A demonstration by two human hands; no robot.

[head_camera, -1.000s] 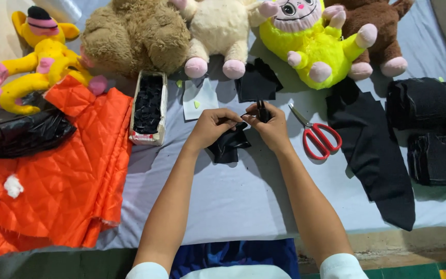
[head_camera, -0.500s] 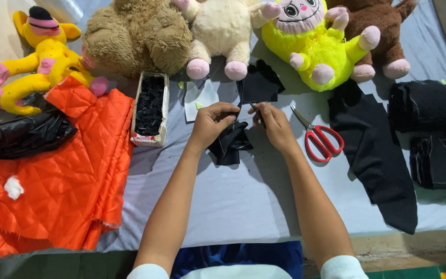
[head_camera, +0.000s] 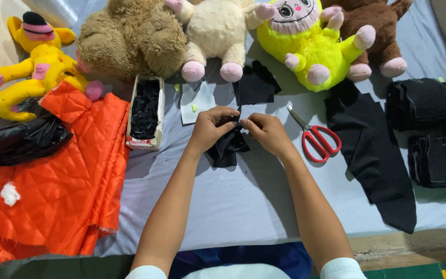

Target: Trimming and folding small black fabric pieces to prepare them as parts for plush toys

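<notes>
Around me: red-handled scissors [head_camera: 316, 138] lie just right of my right hand; a long strip of black fabric [head_camera: 375, 155] lies beyond them, and stacks of black cloth [head_camera: 429, 129] sit at the far right.
Left side: orange quilted fabric [head_camera: 63, 181] with a black plastic bag [head_camera: 19, 142] on it.
Far edge: a row of plush toys, among them a bright yellow one [head_camera: 311, 46].
Box: a narrow cardboard box [head_camera: 145, 143] just left of my left hand, filled with small black pieces.
Black fabric piece [head_camera: 228, 147]: on the grey sheet [head_camera: 243, 201], between my hands.
Left hand [head_camera: 211, 126]: fingers pinching the piece's top edge.
Right hand [head_camera: 267, 132]: fingertips pinching the same edge, touching the left.
Arms: both stretched forward, converging.
</notes>
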